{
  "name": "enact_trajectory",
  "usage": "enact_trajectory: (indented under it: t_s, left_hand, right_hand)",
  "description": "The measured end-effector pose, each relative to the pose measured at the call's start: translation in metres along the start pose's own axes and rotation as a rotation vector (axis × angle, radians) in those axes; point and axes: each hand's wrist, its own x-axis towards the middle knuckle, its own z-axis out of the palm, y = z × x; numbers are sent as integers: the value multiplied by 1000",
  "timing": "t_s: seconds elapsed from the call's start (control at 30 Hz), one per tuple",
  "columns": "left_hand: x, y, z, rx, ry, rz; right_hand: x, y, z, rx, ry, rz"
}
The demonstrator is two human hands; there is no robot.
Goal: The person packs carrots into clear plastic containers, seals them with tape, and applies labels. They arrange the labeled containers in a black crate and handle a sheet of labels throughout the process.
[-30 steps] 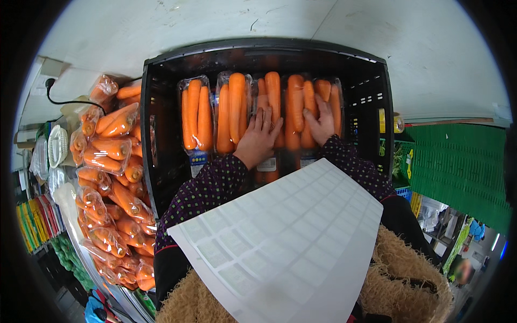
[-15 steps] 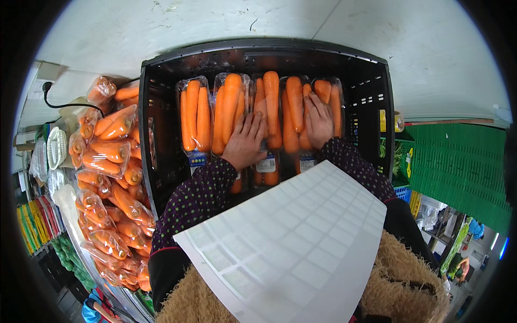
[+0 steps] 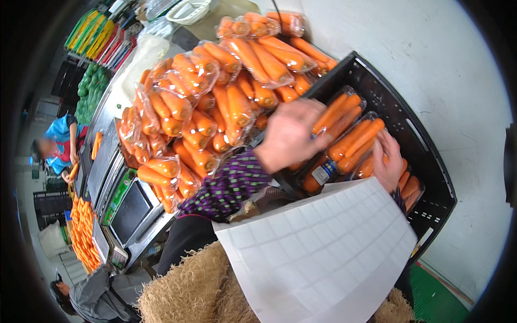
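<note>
My left hand, smeared by motion, is over the near-left edge of the black crate, beside the leftmost carrot packs; its grip is not clear. Inside the crate lie several clear-wrapped packs of carrots in a row, one with a label. My right hand rests on the packs toward the right, fingers bent and apart. In front of me a large white sheet of grid-like labels lies over my lap and covers part of my right forearm.
Left of the crate is a big heap of bagged carrots on a metal counter. A dark-topped scale stands nearer. One person in blue handles carrots at far left; another in grey is lower left. A white basket stands behind.
My view has swung left, so the crate now sits at the right and tilted. My left hand has lifted off the packs and moved toward the crate's left side; the right stays on the packs.
</note>
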Motion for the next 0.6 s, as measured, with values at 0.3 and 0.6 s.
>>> enact_trajectory:
  t_s: [0.3, 0.6]
  left_hand:
    - [-5, -165, -97, 739, 88, -458]
    - [5, -220, -97, 759, 175, -374]
  right_hand:
    - [154, -114, 230, -732, -628, -113]
    - [180, -92, 205, -241, -626, -54]
